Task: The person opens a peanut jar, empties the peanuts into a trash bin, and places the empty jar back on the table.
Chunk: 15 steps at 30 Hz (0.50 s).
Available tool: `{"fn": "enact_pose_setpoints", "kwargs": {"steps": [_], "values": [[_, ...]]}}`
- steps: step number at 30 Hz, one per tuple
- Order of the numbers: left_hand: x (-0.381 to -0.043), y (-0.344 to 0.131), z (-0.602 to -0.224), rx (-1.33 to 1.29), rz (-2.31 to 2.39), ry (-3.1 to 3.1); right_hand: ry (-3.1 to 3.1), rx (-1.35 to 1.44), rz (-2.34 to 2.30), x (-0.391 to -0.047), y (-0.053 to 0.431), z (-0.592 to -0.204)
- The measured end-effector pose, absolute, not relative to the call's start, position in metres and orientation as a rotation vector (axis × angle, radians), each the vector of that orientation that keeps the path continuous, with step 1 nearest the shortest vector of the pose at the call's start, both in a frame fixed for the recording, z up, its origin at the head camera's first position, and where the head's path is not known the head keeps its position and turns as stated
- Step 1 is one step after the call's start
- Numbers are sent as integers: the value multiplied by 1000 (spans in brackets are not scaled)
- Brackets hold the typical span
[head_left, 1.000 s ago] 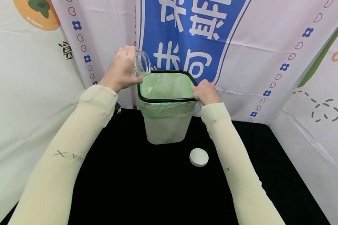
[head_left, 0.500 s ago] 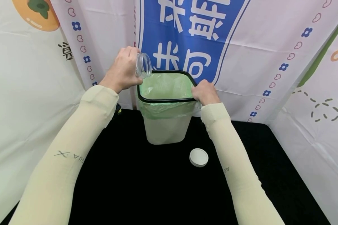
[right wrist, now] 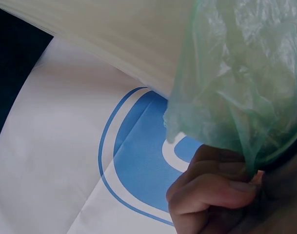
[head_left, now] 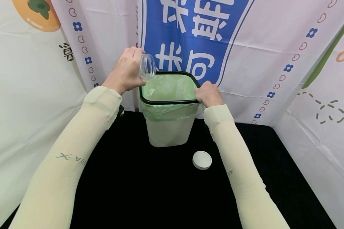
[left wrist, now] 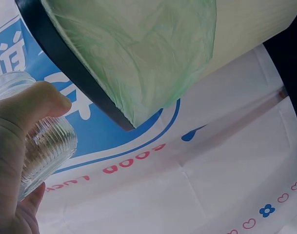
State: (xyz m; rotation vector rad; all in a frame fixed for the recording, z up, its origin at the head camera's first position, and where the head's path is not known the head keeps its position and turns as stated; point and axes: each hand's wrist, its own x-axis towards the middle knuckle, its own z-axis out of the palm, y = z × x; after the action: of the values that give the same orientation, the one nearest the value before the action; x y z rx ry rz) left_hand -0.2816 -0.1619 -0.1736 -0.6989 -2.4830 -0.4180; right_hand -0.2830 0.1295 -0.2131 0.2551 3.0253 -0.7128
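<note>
My left hand (head_left: 126, 70) grips a clear glass jar (head_left: 147, 66) tipped on its side, its mouth facing right, above the left rim of a trash bin (head_left: 168, 133). Ribbed glass (left wrist: 53, 144) shows in the left wrist view; the brownish tone behind it could be contents or fingers, I cannot tell. A green bag (head_left: 170, 87) lines the bin and folds over below its black rim (head_left: 172, 102). At the bin's right side, my right hand (head_left: 209, 94) holds the rim. Curled fingers (right wrist: 216, 190) pinch the bag's edge in the right wrist view.
A white round lid (head_left: 202, 160) lies on the black tabletop (head_left: 149, 190), in front of the bin and to its right. Behind the bin hangs a printed cloth (head_left: 246, 63). A small dark and yellow object (head_left: 121, 111) is partly hidden behind the left forearm.
The jar and my left hand have shifted very slightly right, with the jar's mouth turned a little. My right hand, the bin and the lid look unchanged.
</note>
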Motion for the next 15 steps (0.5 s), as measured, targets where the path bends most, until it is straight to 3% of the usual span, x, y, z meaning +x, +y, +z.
{"fn": "enact_pose_setpoints", "kwargs": {"steps": [15], "values": [[-281,-158,-171,-751,-351,-2485,3043,250,-691,-280,130,-212]]}}
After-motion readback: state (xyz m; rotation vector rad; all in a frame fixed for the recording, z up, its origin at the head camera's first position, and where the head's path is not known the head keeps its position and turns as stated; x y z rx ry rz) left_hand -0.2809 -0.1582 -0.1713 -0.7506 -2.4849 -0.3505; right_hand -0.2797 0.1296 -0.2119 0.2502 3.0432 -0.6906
